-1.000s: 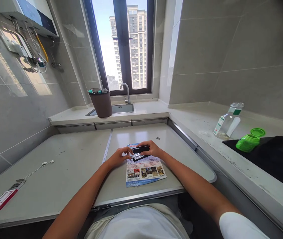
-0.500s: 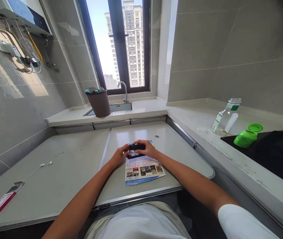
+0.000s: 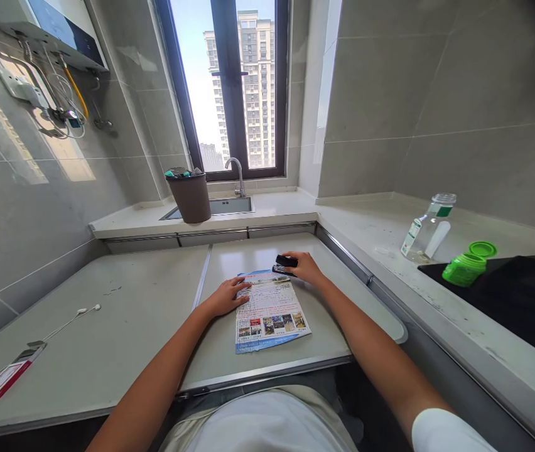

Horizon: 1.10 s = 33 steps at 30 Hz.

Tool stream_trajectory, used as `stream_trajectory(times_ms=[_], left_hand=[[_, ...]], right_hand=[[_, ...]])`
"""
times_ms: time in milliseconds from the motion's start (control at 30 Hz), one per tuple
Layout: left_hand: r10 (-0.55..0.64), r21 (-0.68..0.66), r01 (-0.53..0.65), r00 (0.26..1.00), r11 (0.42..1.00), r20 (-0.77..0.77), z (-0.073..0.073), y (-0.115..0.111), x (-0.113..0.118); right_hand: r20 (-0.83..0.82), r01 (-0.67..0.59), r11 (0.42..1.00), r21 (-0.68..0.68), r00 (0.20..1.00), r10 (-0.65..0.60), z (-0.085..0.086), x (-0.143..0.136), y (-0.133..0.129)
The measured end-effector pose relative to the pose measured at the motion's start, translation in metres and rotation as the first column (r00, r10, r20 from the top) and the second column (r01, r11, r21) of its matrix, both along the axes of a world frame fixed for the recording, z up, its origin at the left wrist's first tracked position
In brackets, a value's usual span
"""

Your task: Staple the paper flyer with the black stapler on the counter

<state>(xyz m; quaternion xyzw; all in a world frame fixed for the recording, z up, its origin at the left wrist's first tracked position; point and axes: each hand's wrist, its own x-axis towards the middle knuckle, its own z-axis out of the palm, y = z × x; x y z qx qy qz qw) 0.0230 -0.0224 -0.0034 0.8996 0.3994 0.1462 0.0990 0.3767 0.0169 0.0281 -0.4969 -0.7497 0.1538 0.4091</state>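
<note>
A black stapler (image 3: 284, 265) is gripped in my right hand (image 3: 306, 266), at the upper right corner of a printed leaflet (image 3: 272, 307). Its jaws point left over the paper's edge; whether they touch the paper I cannot tell. My left hand (image 3: 228, 297) lies flat with fingers out on the leaflet's left edge. The leaflet rests on the pale tabletop, with a row of small photos and a blue band along its near side.
At left lie white earphones (image 3: 89, 309) and a red-and-white box (image 3: 10, 375). Across the table stand a brown bin (image 3: 189, 198), a sink (image 3: 230, 205) and a tap (image 3: 235, 172). On the right counter are a glass bottle (image 3: 421, 235) and an opened green container (image 3: 464, 269).
My left hand has let go of the stapler and come down onto the leaflet's left edge. My right hand has carried the stapler right to the leaflet's upper right corner.
</note>
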Motion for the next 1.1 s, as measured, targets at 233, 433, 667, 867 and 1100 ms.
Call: stream_trajectory(times_ms=[233,433,667,867,1100], left_hand=[[0.06,-0.031,-0.061,0.997,0.998,-0.043,0.009,0.004,-0.027],[0.065,-0.031,-0.065,0.998,0.997,-0.025,0.007,0.005,-0.027],[0.055,-0.029,-0.056,0.998,0.998,-0.025,0.01,0.001,-0.024],[0.032,-0.078,-0.038,0.997,0.996,-0.072,0.016,-0.006,-0.019],[0.012,-0.059,-0.014,0.999,0.998,-0.032,0.015,-0.007,-0.018]], right_hand=[[0.235,0.203,0.974,-0.097,0.956,-0.176,-0.004,0.027,0.007],[0.212,-0.029,0.991,-0.134,0.976,0.057,-0.007,0.033,0.009],[0.174,-0.332,0.915,-0.228,0.911,0.374,0.005,0.014,-0.009],[0.187,-0.499,0.843,-0.2,0.825,0.533,0.005,-0.01,-0.021],[0.364,-0.488,0.855,-0.179,0.774,0.518,0.018,-0.027,-0.036]])
